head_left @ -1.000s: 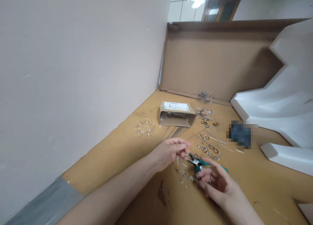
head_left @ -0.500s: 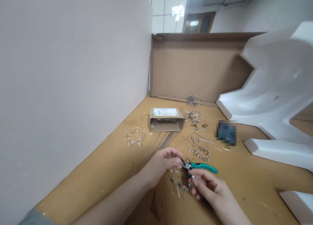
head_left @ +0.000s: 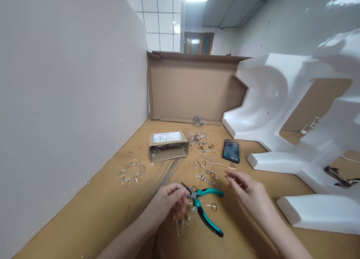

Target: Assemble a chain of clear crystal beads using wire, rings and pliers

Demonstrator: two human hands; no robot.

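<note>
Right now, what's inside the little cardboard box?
Small clear beads show in the open front of the little cardboard box. Its top hides whatever lies farther back.

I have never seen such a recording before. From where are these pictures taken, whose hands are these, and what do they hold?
There is no machine here. One camera, worn on a person's head, takes every picture, looking forward and down, so you see that person's own bare hands.

The left hand seems to pinch a strand of clear beads and wire. The right hand is raised, with nothing visible in it. Between them, green-handled pliers lie with their handles spread.

On the brown tabletop also lie a loop of clear beads, a small cardboard box and a dark, blurred-out object. At the right stands white foam.
</note>
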